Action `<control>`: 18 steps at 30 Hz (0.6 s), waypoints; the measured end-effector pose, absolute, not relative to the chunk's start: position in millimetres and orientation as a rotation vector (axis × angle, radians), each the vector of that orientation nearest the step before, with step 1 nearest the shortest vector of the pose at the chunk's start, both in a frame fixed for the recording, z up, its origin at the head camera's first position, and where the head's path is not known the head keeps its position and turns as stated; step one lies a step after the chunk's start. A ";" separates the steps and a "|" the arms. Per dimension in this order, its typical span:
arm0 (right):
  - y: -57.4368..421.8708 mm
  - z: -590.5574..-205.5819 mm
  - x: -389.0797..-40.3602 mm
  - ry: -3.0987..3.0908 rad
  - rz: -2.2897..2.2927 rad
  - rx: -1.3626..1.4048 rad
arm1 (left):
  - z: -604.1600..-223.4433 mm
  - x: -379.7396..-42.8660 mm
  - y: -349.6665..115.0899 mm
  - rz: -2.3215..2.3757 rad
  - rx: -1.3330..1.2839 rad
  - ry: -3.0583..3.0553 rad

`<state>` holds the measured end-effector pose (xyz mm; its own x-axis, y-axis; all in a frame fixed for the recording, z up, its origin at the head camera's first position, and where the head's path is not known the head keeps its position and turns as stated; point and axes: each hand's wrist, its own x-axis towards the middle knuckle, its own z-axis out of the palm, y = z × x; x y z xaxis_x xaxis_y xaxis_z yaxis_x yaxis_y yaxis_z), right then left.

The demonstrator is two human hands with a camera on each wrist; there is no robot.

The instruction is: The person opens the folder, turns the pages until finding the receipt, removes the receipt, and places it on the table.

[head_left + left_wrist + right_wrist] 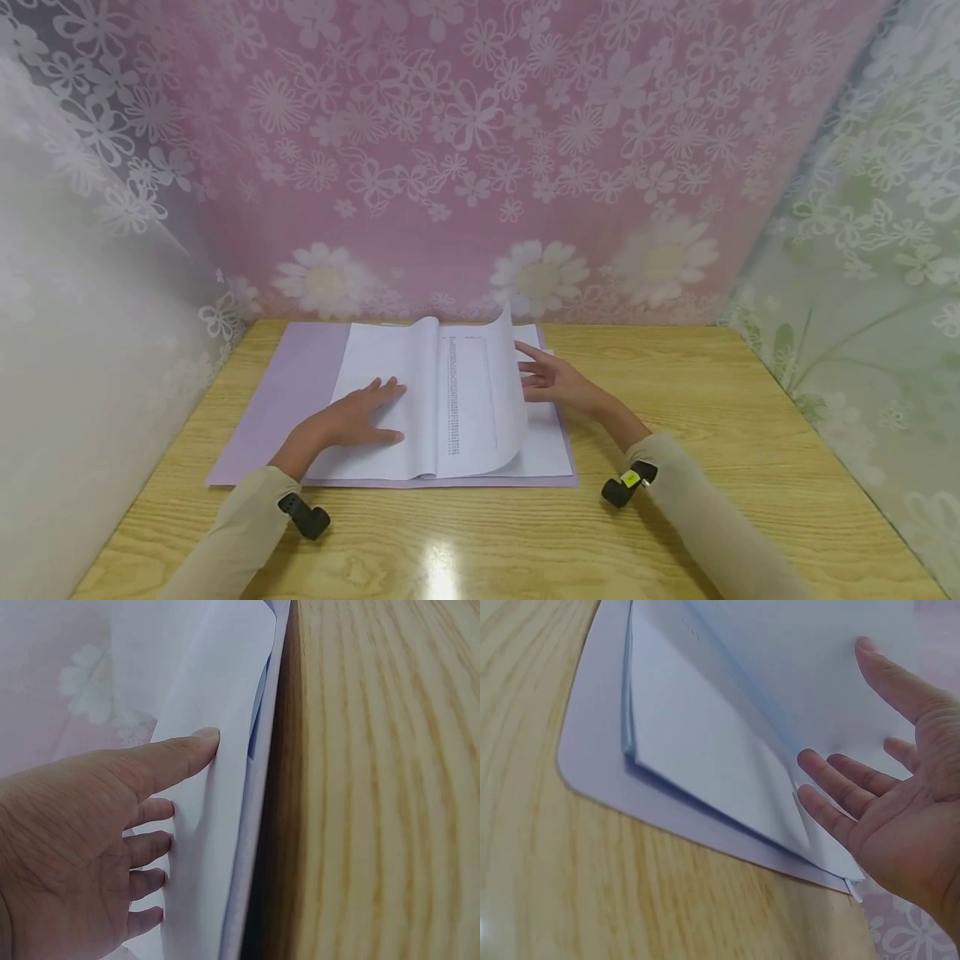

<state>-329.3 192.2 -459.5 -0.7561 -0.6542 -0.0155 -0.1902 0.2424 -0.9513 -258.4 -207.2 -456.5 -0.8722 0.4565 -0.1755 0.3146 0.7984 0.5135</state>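
A purple folder lies opened flat on the table with a stack of white paper inside. My left hand rests on the left-hand pages, thumb and fingers spread; in the left wrist view the fingertips touch the paper. One printed sheet stands partly lifted on the right side, its free edge curling upward. Behind that edge is my right hand, fingers extended. In the right wrist view its thumb and some fingertips touch the raised sheet, above the lower sheets.
The wood-grain table extends around the folder. A pink floral curtain hangs along the back edge, with pale floral sheets at both sides. Each wrist wears a black strap device.
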 end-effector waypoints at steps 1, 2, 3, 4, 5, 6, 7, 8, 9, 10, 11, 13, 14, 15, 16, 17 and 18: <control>190.8 -458.4 -329.2 2.109 -1.525 -0.773 | -456.3 -258.6 -207.2 0.695 0.595 2.697; 189.3 -457.4 -329.2 2.109 -1.525 -0.768 | -456.4 -258.7 -207.3 0.693 0.599 2.698; 187.6 -456.8 -329.5 2.113 -1.522 -0.768 | -456.3 -258.7 -207.4 0.695 0.598 2.698; 185.6 -455.7 -329.6 2.110 -1.521 -0.771 | -456.2 -258.7 -207.7 0.694 0.601 2.699; 183.5 -454.9 -330.0 2.106 -1.522 -0.774 | -456.2 -258.7 -207.9 0.694 0.604 2.700; 181.4 -454.3 -330.4 2.101 -1.522 -0.778 | -456.2 -258.6 -208.2 0.692 0.608 2.701; 179.3 -454.0 -330.9 2.094 -1.524 -0.783 | -456.1 -258.6 -208.4 0.692 0.608 2.703; 177.1 -453.4 -331.2 2.088 -1.523 -0.787 | -456.0 -258.5 -208.7 0.693 0.608 2.704; 175.1 -452.8 -331.5 2.086 -1.521 -0.793 | -455.9 -258.4 -208.9 0.695 0.611 2.704; 173.1 -452.0 -331.7 2.083 -1.517 -0.797 | -455.9 -258.3 -209.0 0.695 0.616 2.705; 171.5 -451.5 -331.7 2.081 -1.516 -0.802 | -455.9 -258.2 -209.1 0.697 0.618 2.705; 168.4 -450.4 -331.6 2.088 -1.505 -0.802 | -456.1 -258.1 -209.2 0.701 0.621 2.703; 167.0 -449.9 -331.5 2.089 -1.498 -0.804 | -456.2 -258.1 -209.2 0.704 0.624 2.702; 165.7 -449.7 -331.7 2.090 -1.496 -0.805 | -456.5 -258.1 -209.2 0.705 0.626 2.703; 164.5 -449.5 -331.9 2.091 -1.492 -0.811 | -456.8 -258.2 -209.1 0.706 0.629 2.703; 163.5 -449.2 -332.1 2.091 -1.489 -0.825 | -457.2 -258.4 -209.2 0.705 0.631 2.704; 162.4 -449.1 -332.4 2.102 -1.478 -0.830 | -457.5 -258.6 -209.0 0.703 0.632 2.706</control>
<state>-332.4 162.4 -449.1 -0.7245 -0.6892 -0.0116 -0.2222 0.2494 -0.9425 -258.6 -209.0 -457.5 -0.8670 0.4750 -0.1508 0.3416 0.7868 0.5141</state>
